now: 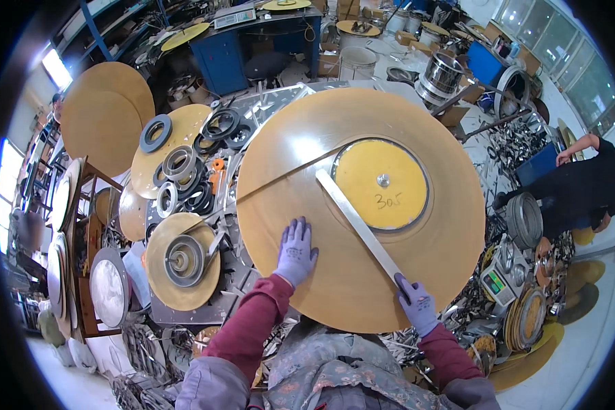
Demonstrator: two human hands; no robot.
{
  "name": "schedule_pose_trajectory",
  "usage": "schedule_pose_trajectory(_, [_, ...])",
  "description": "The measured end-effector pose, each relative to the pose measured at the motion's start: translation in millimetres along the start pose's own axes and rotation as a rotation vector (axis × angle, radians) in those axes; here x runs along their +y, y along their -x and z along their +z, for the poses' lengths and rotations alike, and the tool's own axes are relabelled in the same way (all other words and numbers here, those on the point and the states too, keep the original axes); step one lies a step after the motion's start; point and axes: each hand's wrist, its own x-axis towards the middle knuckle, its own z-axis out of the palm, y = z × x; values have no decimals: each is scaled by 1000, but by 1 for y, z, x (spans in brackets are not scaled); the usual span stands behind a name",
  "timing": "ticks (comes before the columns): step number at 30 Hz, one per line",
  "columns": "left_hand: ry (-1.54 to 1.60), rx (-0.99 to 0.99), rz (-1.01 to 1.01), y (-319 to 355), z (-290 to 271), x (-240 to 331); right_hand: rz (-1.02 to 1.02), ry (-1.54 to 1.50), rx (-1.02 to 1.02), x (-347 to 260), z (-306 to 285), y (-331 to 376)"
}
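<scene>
Handle, dark and slim, sits in the closed grip of the gloved right hand, at the near end of a long flat metal blade. The blade looks stiff, fairly light and smooth enough to slip, hardly fragile; the handle seems the sure hold, the bare edges less so. Its long axis runs slantwise, tip pointing away and to the left, across the large tan disc and over the near-left rim of the yellow round plate; whether it touches the plate cannot be told. The gloved left hand lies open, palm down on the disc, holding nothing.
</scene>
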Motion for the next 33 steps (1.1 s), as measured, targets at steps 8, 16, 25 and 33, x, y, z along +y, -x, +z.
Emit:
schedule_pose_trajectory(8, [23, 12, 9, 19, 12, 30, 113, -172, 406, 47, -25, -39])
schedule_pose_trajectory(16, [-18, -11, -63, 35, 11, 42, 319, -60, 277, 89, -24, -38])
schedule_pose_trajectory(25, [-96, -20, -76, 38, 18, 43, 309, -114, 288, 85, -15, -26])
schedule_pose_trajectory(33, [-124, 53, -159, 37, 10, 13, 432, -133, 217, 58, -14, -4])
